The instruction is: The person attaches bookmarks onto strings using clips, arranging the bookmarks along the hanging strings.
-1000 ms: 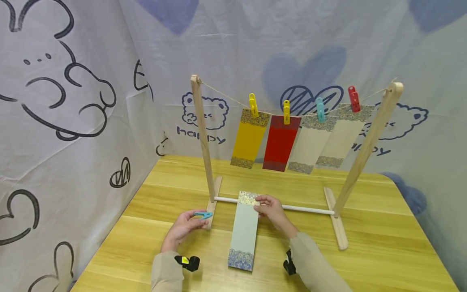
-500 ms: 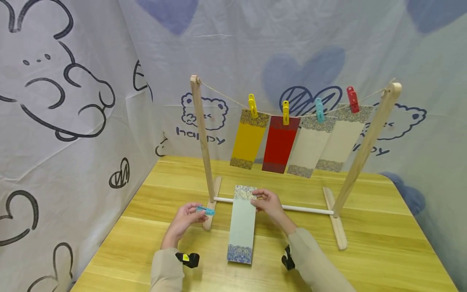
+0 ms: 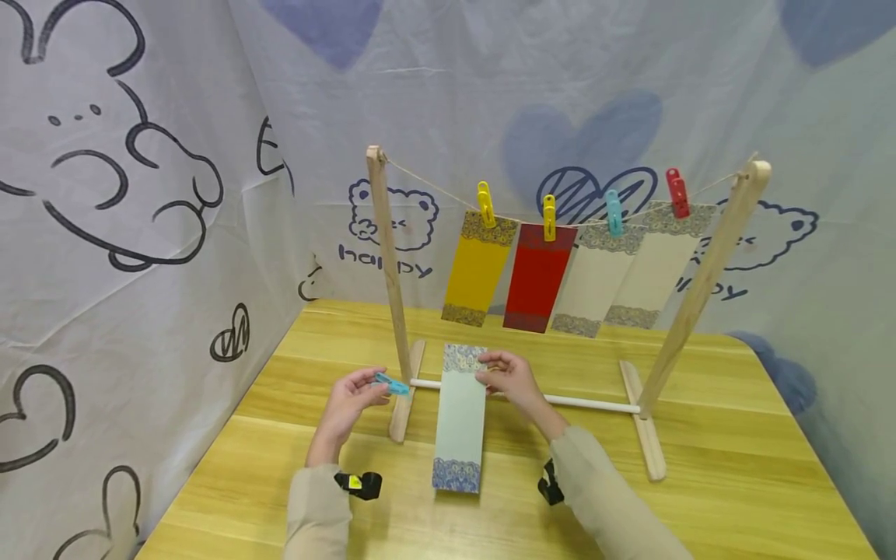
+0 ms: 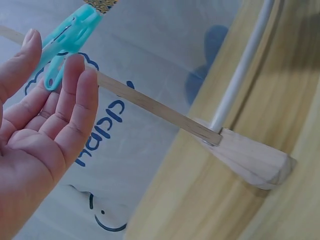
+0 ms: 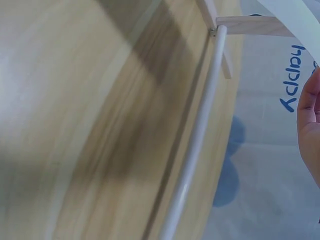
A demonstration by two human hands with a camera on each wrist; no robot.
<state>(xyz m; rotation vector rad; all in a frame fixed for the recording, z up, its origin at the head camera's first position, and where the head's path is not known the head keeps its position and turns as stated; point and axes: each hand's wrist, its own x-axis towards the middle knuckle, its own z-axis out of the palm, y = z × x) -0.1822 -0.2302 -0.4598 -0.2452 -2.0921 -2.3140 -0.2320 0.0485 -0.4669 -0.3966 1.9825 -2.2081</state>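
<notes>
My left hand (image 3: 348,404) pinches a light-blue clothespin (image 3: 392,383) between thumb and fingers, beside the rack's left post. The left wrist view shows that clothespin (image 4: 75,32) slanting up past the thumb tip. With its thumb and fingers my right hand (image 3: 514,383) grips the upper right edge of a pale green card (image 3: 460,416) that has a lace-like pattern at both ends. The card stands in front of the white rod (image 3: 595,403) and hides part of it. In the right wrist view only part of the right hand (image 5: 310,122) and a pale strip of card (image 5: 295,22) appear.
On the wooden rack (image 3: 392,272), a string carries a yellow card (image 3: 479,268), a red card (image 3: 537,276) and two cream cards, each under a clothespin. The rack's right post (image 3: 707,288) leans near the table's right side. Printed cloth (image 3: 448,101) hangs behind the wooden table (image 3: 266,482).
Both hands have risen a little, away from me. The pale green card has gone up and slightly left with the right hand. The clothespin in the left hand now tilts downward to the right.
</notes>
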